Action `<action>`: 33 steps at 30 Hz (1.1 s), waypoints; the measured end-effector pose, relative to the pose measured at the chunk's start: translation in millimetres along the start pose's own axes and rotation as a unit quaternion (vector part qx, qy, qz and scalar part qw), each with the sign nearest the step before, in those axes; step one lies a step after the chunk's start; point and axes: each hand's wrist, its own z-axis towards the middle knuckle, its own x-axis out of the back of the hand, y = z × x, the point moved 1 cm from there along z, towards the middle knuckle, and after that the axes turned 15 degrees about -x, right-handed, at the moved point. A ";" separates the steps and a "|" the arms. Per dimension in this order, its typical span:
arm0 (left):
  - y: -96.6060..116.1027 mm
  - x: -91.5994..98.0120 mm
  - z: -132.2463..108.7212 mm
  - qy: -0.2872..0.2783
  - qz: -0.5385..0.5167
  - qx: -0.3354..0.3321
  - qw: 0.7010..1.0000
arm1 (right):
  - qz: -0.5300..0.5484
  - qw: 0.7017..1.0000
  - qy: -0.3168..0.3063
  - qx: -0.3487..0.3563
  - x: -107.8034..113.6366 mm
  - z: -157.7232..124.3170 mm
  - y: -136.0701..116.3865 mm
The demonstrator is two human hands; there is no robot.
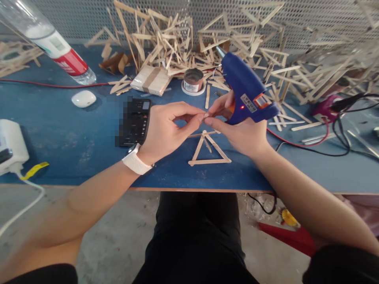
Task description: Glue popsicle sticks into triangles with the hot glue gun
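2 hands, pinch-tight on 1 wooden piece; 1 glue gun; 1 triangle.

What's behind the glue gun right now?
Behind the glue gun, held in the right hand, a tangle of wooden sticks shows on the blue table, with metal mesh beyond. Whatever the glue gun directly covers can't be seen.

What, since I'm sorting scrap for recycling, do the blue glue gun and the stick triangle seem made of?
Glue gun: probably hard plastic, smooth with a slight sheen and moulded contours; its tip looks silvery, likely metal.
Stick triangle: apparently bare wood, pale, matte, with rounded ends.
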 end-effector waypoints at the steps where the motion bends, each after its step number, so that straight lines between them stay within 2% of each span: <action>1: -0.4 -0.2 0.0 0.002 -0.003 -0.003 1.000 | 0.001 1.000 -0.002 0.002 0.1 0.0 0.4; 5: -0.8 -0.6 0.4 0.010 -0.009 -0.020 1.000 | -0.005 1.000 -0.009 0.000 0.7 0.2 0.0; 28: 3.0 0.8 2.6 -0.011 0.015 0.010 1.000 | -0.018 0.999 -0.001 -0.029 1.6 -1.6 -5.4; 33: 2.1 1.1 1.7 -0.009 0.004 0.000 1.000 | -0.031 0.999 -0.002 -0.014 3.0 -1.0 -2.6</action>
